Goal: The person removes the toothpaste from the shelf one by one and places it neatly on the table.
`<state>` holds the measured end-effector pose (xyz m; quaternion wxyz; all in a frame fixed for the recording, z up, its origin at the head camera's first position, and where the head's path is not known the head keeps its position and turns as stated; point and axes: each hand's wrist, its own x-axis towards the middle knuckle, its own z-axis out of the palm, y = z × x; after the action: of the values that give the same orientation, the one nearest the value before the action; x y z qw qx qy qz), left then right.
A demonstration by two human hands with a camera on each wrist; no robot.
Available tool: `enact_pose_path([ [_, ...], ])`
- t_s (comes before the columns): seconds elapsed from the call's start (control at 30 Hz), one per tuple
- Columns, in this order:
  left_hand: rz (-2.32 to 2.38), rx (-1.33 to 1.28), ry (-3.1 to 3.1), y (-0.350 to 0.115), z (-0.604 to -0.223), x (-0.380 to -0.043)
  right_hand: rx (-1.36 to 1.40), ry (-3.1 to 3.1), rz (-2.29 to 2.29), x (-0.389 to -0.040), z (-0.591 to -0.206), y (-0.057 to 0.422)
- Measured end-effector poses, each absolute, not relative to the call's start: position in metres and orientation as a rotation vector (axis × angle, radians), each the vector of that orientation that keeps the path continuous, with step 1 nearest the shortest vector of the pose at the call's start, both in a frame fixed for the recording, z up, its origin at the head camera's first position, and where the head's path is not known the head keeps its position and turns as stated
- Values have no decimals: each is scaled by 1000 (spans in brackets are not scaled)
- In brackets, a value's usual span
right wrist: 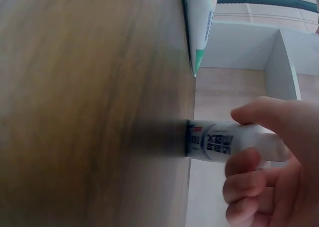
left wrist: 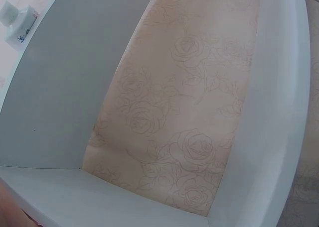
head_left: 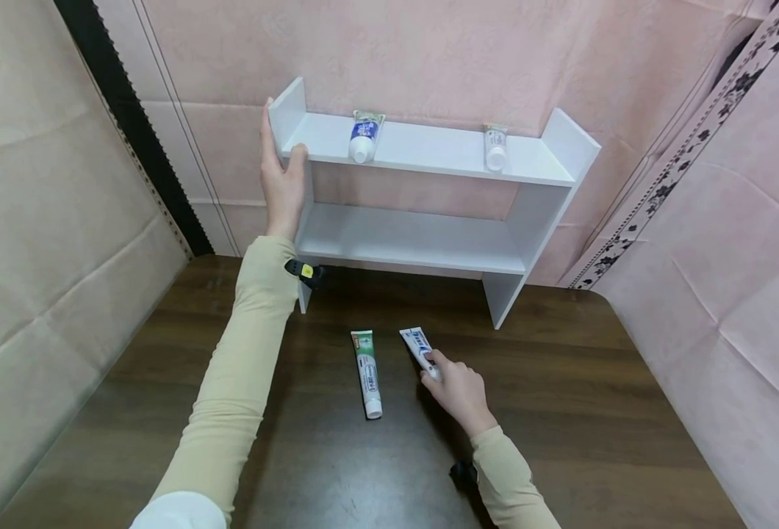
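My right hand (head_left: 458, 389) pinches a white and blue toothpaste tube (right wrist: 212, 140) by its cap end, thumb on one side and curled fingers on the other. The tube's flat end points toward the shelf, over the table. My left hand (head_left: 284, 180) holds the white two-tier shelf (head_left: 409, 235) at its upper left side panel, with the thumb at the front. A green and white toothpaste tube (head_left: 367, 375) lies on the table, left of the one in my right hand. On the top board rest a blue and white tube (head_left: 365, 137) and a whitish tube (head_left: 495, 148), caps forward.
The shelf stands at the back of the dark wooden table (head_left: 581, 411), against a pink patterned cloth (head_left: 429, 59). Pale cloth walls (head_left: 45, 220) close in both sides.
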<state>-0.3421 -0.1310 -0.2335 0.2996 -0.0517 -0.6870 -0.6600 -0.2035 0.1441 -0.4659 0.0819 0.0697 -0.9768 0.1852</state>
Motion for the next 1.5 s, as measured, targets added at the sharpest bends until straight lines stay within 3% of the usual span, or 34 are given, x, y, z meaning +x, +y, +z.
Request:
enact_pose_path([
  [1.5,-1770,-171,-1800,-131,-233,-341,345,-3084,728,-206,-462,154],
])
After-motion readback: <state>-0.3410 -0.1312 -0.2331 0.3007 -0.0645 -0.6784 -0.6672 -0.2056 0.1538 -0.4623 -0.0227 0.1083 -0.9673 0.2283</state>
